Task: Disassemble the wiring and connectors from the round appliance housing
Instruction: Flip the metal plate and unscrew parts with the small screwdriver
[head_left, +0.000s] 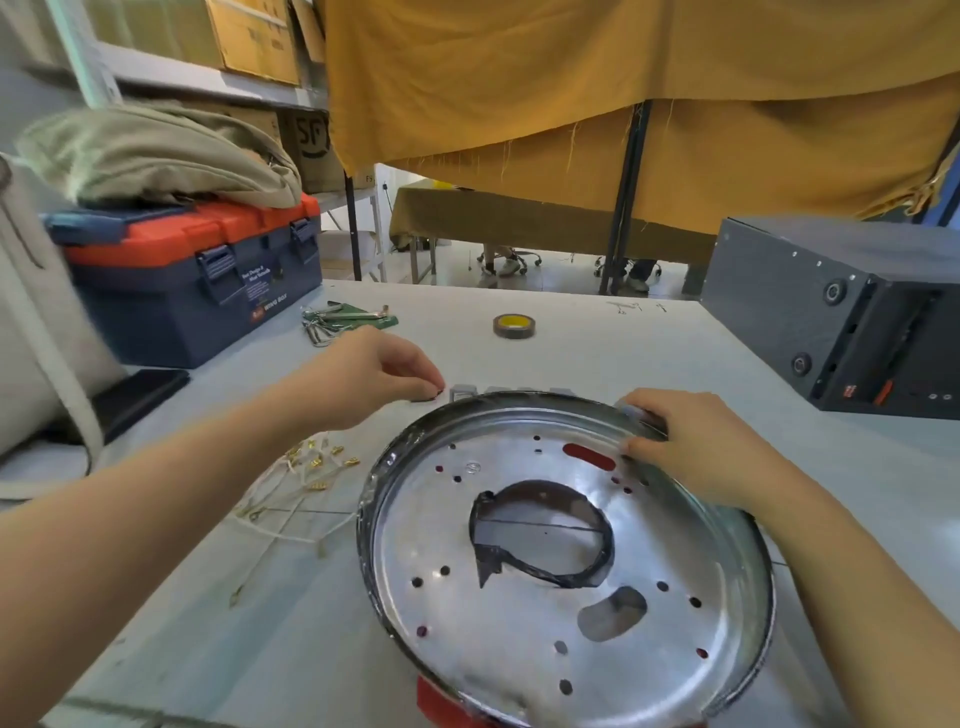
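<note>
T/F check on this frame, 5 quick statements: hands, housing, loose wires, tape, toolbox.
1. The right hand grips the far rim of the round housing. True.
2. The left hand rests inside the housing. False: it is outside, beyond the rim, fingertips pinching a small dark part at the table.
3. Loose wires with gold terminals lie on the table left of the housing. True.
4. The tape roll sits inside the housing. False: it lies on the table farther back.
5. The toolbox lid stands open. False: it is closed, with a folded cloth on top.
</note>
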